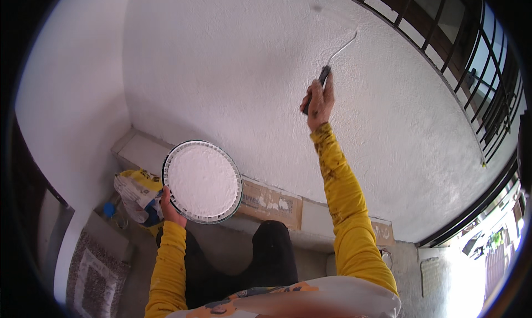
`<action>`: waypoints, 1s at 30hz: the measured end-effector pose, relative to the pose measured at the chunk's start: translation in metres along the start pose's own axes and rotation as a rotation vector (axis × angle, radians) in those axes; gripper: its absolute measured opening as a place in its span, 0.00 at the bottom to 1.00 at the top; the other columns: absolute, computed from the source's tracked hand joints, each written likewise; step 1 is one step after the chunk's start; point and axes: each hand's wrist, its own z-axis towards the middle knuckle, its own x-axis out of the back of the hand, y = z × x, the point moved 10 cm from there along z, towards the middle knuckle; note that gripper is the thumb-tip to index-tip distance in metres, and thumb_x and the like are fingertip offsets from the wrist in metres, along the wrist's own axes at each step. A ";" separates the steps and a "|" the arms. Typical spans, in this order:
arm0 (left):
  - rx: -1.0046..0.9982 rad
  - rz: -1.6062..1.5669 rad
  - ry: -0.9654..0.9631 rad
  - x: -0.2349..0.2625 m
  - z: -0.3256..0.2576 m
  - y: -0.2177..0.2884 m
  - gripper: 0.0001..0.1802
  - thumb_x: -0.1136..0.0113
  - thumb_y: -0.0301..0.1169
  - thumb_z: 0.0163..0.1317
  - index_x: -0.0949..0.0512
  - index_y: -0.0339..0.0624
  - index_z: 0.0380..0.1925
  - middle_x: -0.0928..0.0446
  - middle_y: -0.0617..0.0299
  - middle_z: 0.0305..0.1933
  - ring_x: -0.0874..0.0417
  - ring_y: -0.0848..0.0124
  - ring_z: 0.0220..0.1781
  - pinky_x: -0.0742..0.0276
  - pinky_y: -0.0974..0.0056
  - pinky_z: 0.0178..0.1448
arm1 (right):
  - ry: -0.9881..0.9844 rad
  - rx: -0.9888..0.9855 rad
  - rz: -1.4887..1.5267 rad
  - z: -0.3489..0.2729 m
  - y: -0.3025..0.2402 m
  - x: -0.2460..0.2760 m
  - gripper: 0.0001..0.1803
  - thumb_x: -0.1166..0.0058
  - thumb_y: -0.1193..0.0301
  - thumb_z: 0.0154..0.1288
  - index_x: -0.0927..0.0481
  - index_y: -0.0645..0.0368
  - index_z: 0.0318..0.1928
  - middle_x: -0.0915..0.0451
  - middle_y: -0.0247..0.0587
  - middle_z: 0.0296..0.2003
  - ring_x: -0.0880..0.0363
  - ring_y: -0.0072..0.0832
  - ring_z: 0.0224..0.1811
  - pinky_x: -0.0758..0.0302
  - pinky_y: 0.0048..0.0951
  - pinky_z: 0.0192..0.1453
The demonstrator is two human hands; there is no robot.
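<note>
My left hand [173, 208] grips the lower left edge of a round paint tray [239, 191], with a dark outer edge and a ribbed, lattice-like rim. White paint [200, 179] covers its inside. Raised toward the white wall [233, 68], my right hand [320, 103] is wrapped round the dark handle of a paint roller [325, 74]. Its bent metal rod reaches up to the wall, where the pale roller head is blurred and hard to tell from the white surface. Paint smudges mark my right hand and its yellow cuff.
A ledge partly covered with brown cardboard [271, 204] runs along the wall's foot. Plastic bags [138, 193] and a blue-capped bottle [111, 211] are at the left, near a patterned mat [97, 279]. A dark metal grille [443, 35] borders the upper right.
</note>
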 end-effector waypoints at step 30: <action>-0.015 0.000 0.089 -0.010 -0.010 -0.011 0.30 0.51 0.47 0.73 0.34 0.39 0.67 0.30 0.55 0.69 0.27 0.56 0.67 0.32 0.51 0.71 | 0.093 -0.944 0.116 -0.361 0.192 0.041 0.22 0.51 0.61 0.75 0.37 0.55 0.62 0.32 0.30 0.24 0.33 0.19 0.12 0.32 0.25 0.11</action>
